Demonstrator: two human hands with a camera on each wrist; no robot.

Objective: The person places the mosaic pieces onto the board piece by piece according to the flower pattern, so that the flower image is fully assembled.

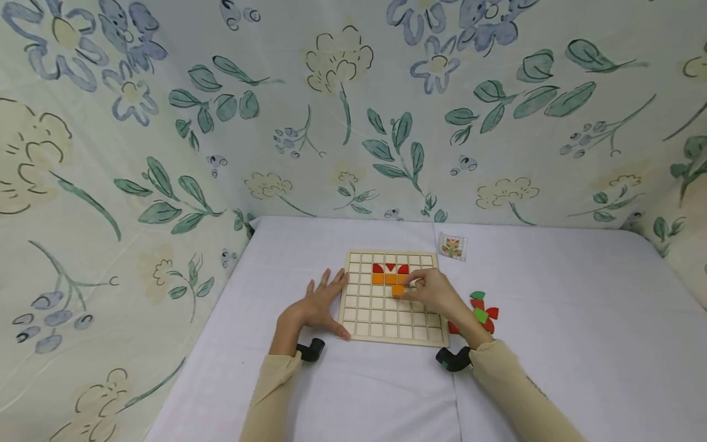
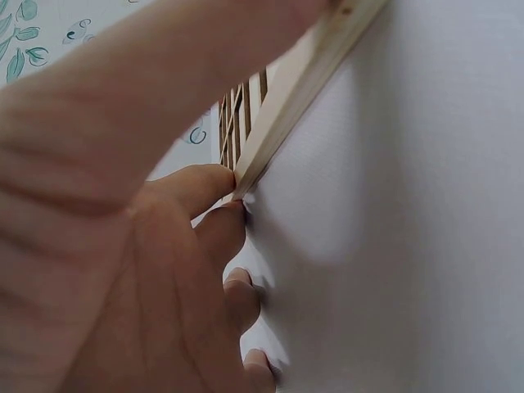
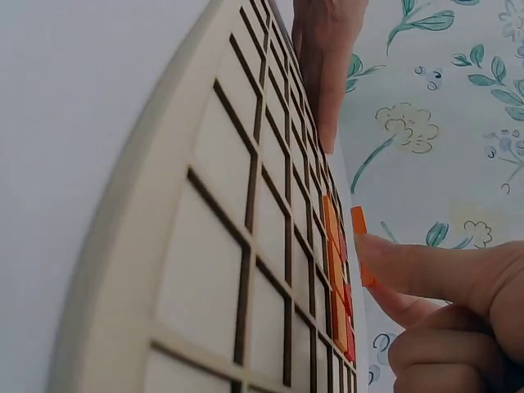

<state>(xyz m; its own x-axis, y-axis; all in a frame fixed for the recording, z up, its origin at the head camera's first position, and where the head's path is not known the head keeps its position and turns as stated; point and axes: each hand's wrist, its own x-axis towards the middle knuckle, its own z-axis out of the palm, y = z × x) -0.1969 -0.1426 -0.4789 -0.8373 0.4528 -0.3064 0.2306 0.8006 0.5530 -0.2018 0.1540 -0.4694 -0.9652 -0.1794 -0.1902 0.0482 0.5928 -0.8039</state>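
A wooden grid board (image 1: 367, 317) lies on the white cloth. My left hand (image 1: 316, 309) is spread along its left side, thumb at the near left corner and fingertips by the left edge. Between thumb and fingers, my right hand (image 1: 436, 291) pinches an orange square tile (image 1: 397, 290). In the right wrist view this tile (image 3: 358, 221) is held just above the board. A row of orange squares (image 1: 378, 279) sits in the cells, with red pieces (image 1: 391, 267) in the row behind. The right fingers cover part of the grid.
Loose red and green pieces (image 1: 480, 315) lie right of the board, partly hidden by the right forearm. A small pattern card (image 1: 453, 246) rests beyond the board's far right corner. Flowered fabric (image 1: 342, 123) hangs behind the table. Black devices (image 1: 454, 360) are strapped at both wrists.
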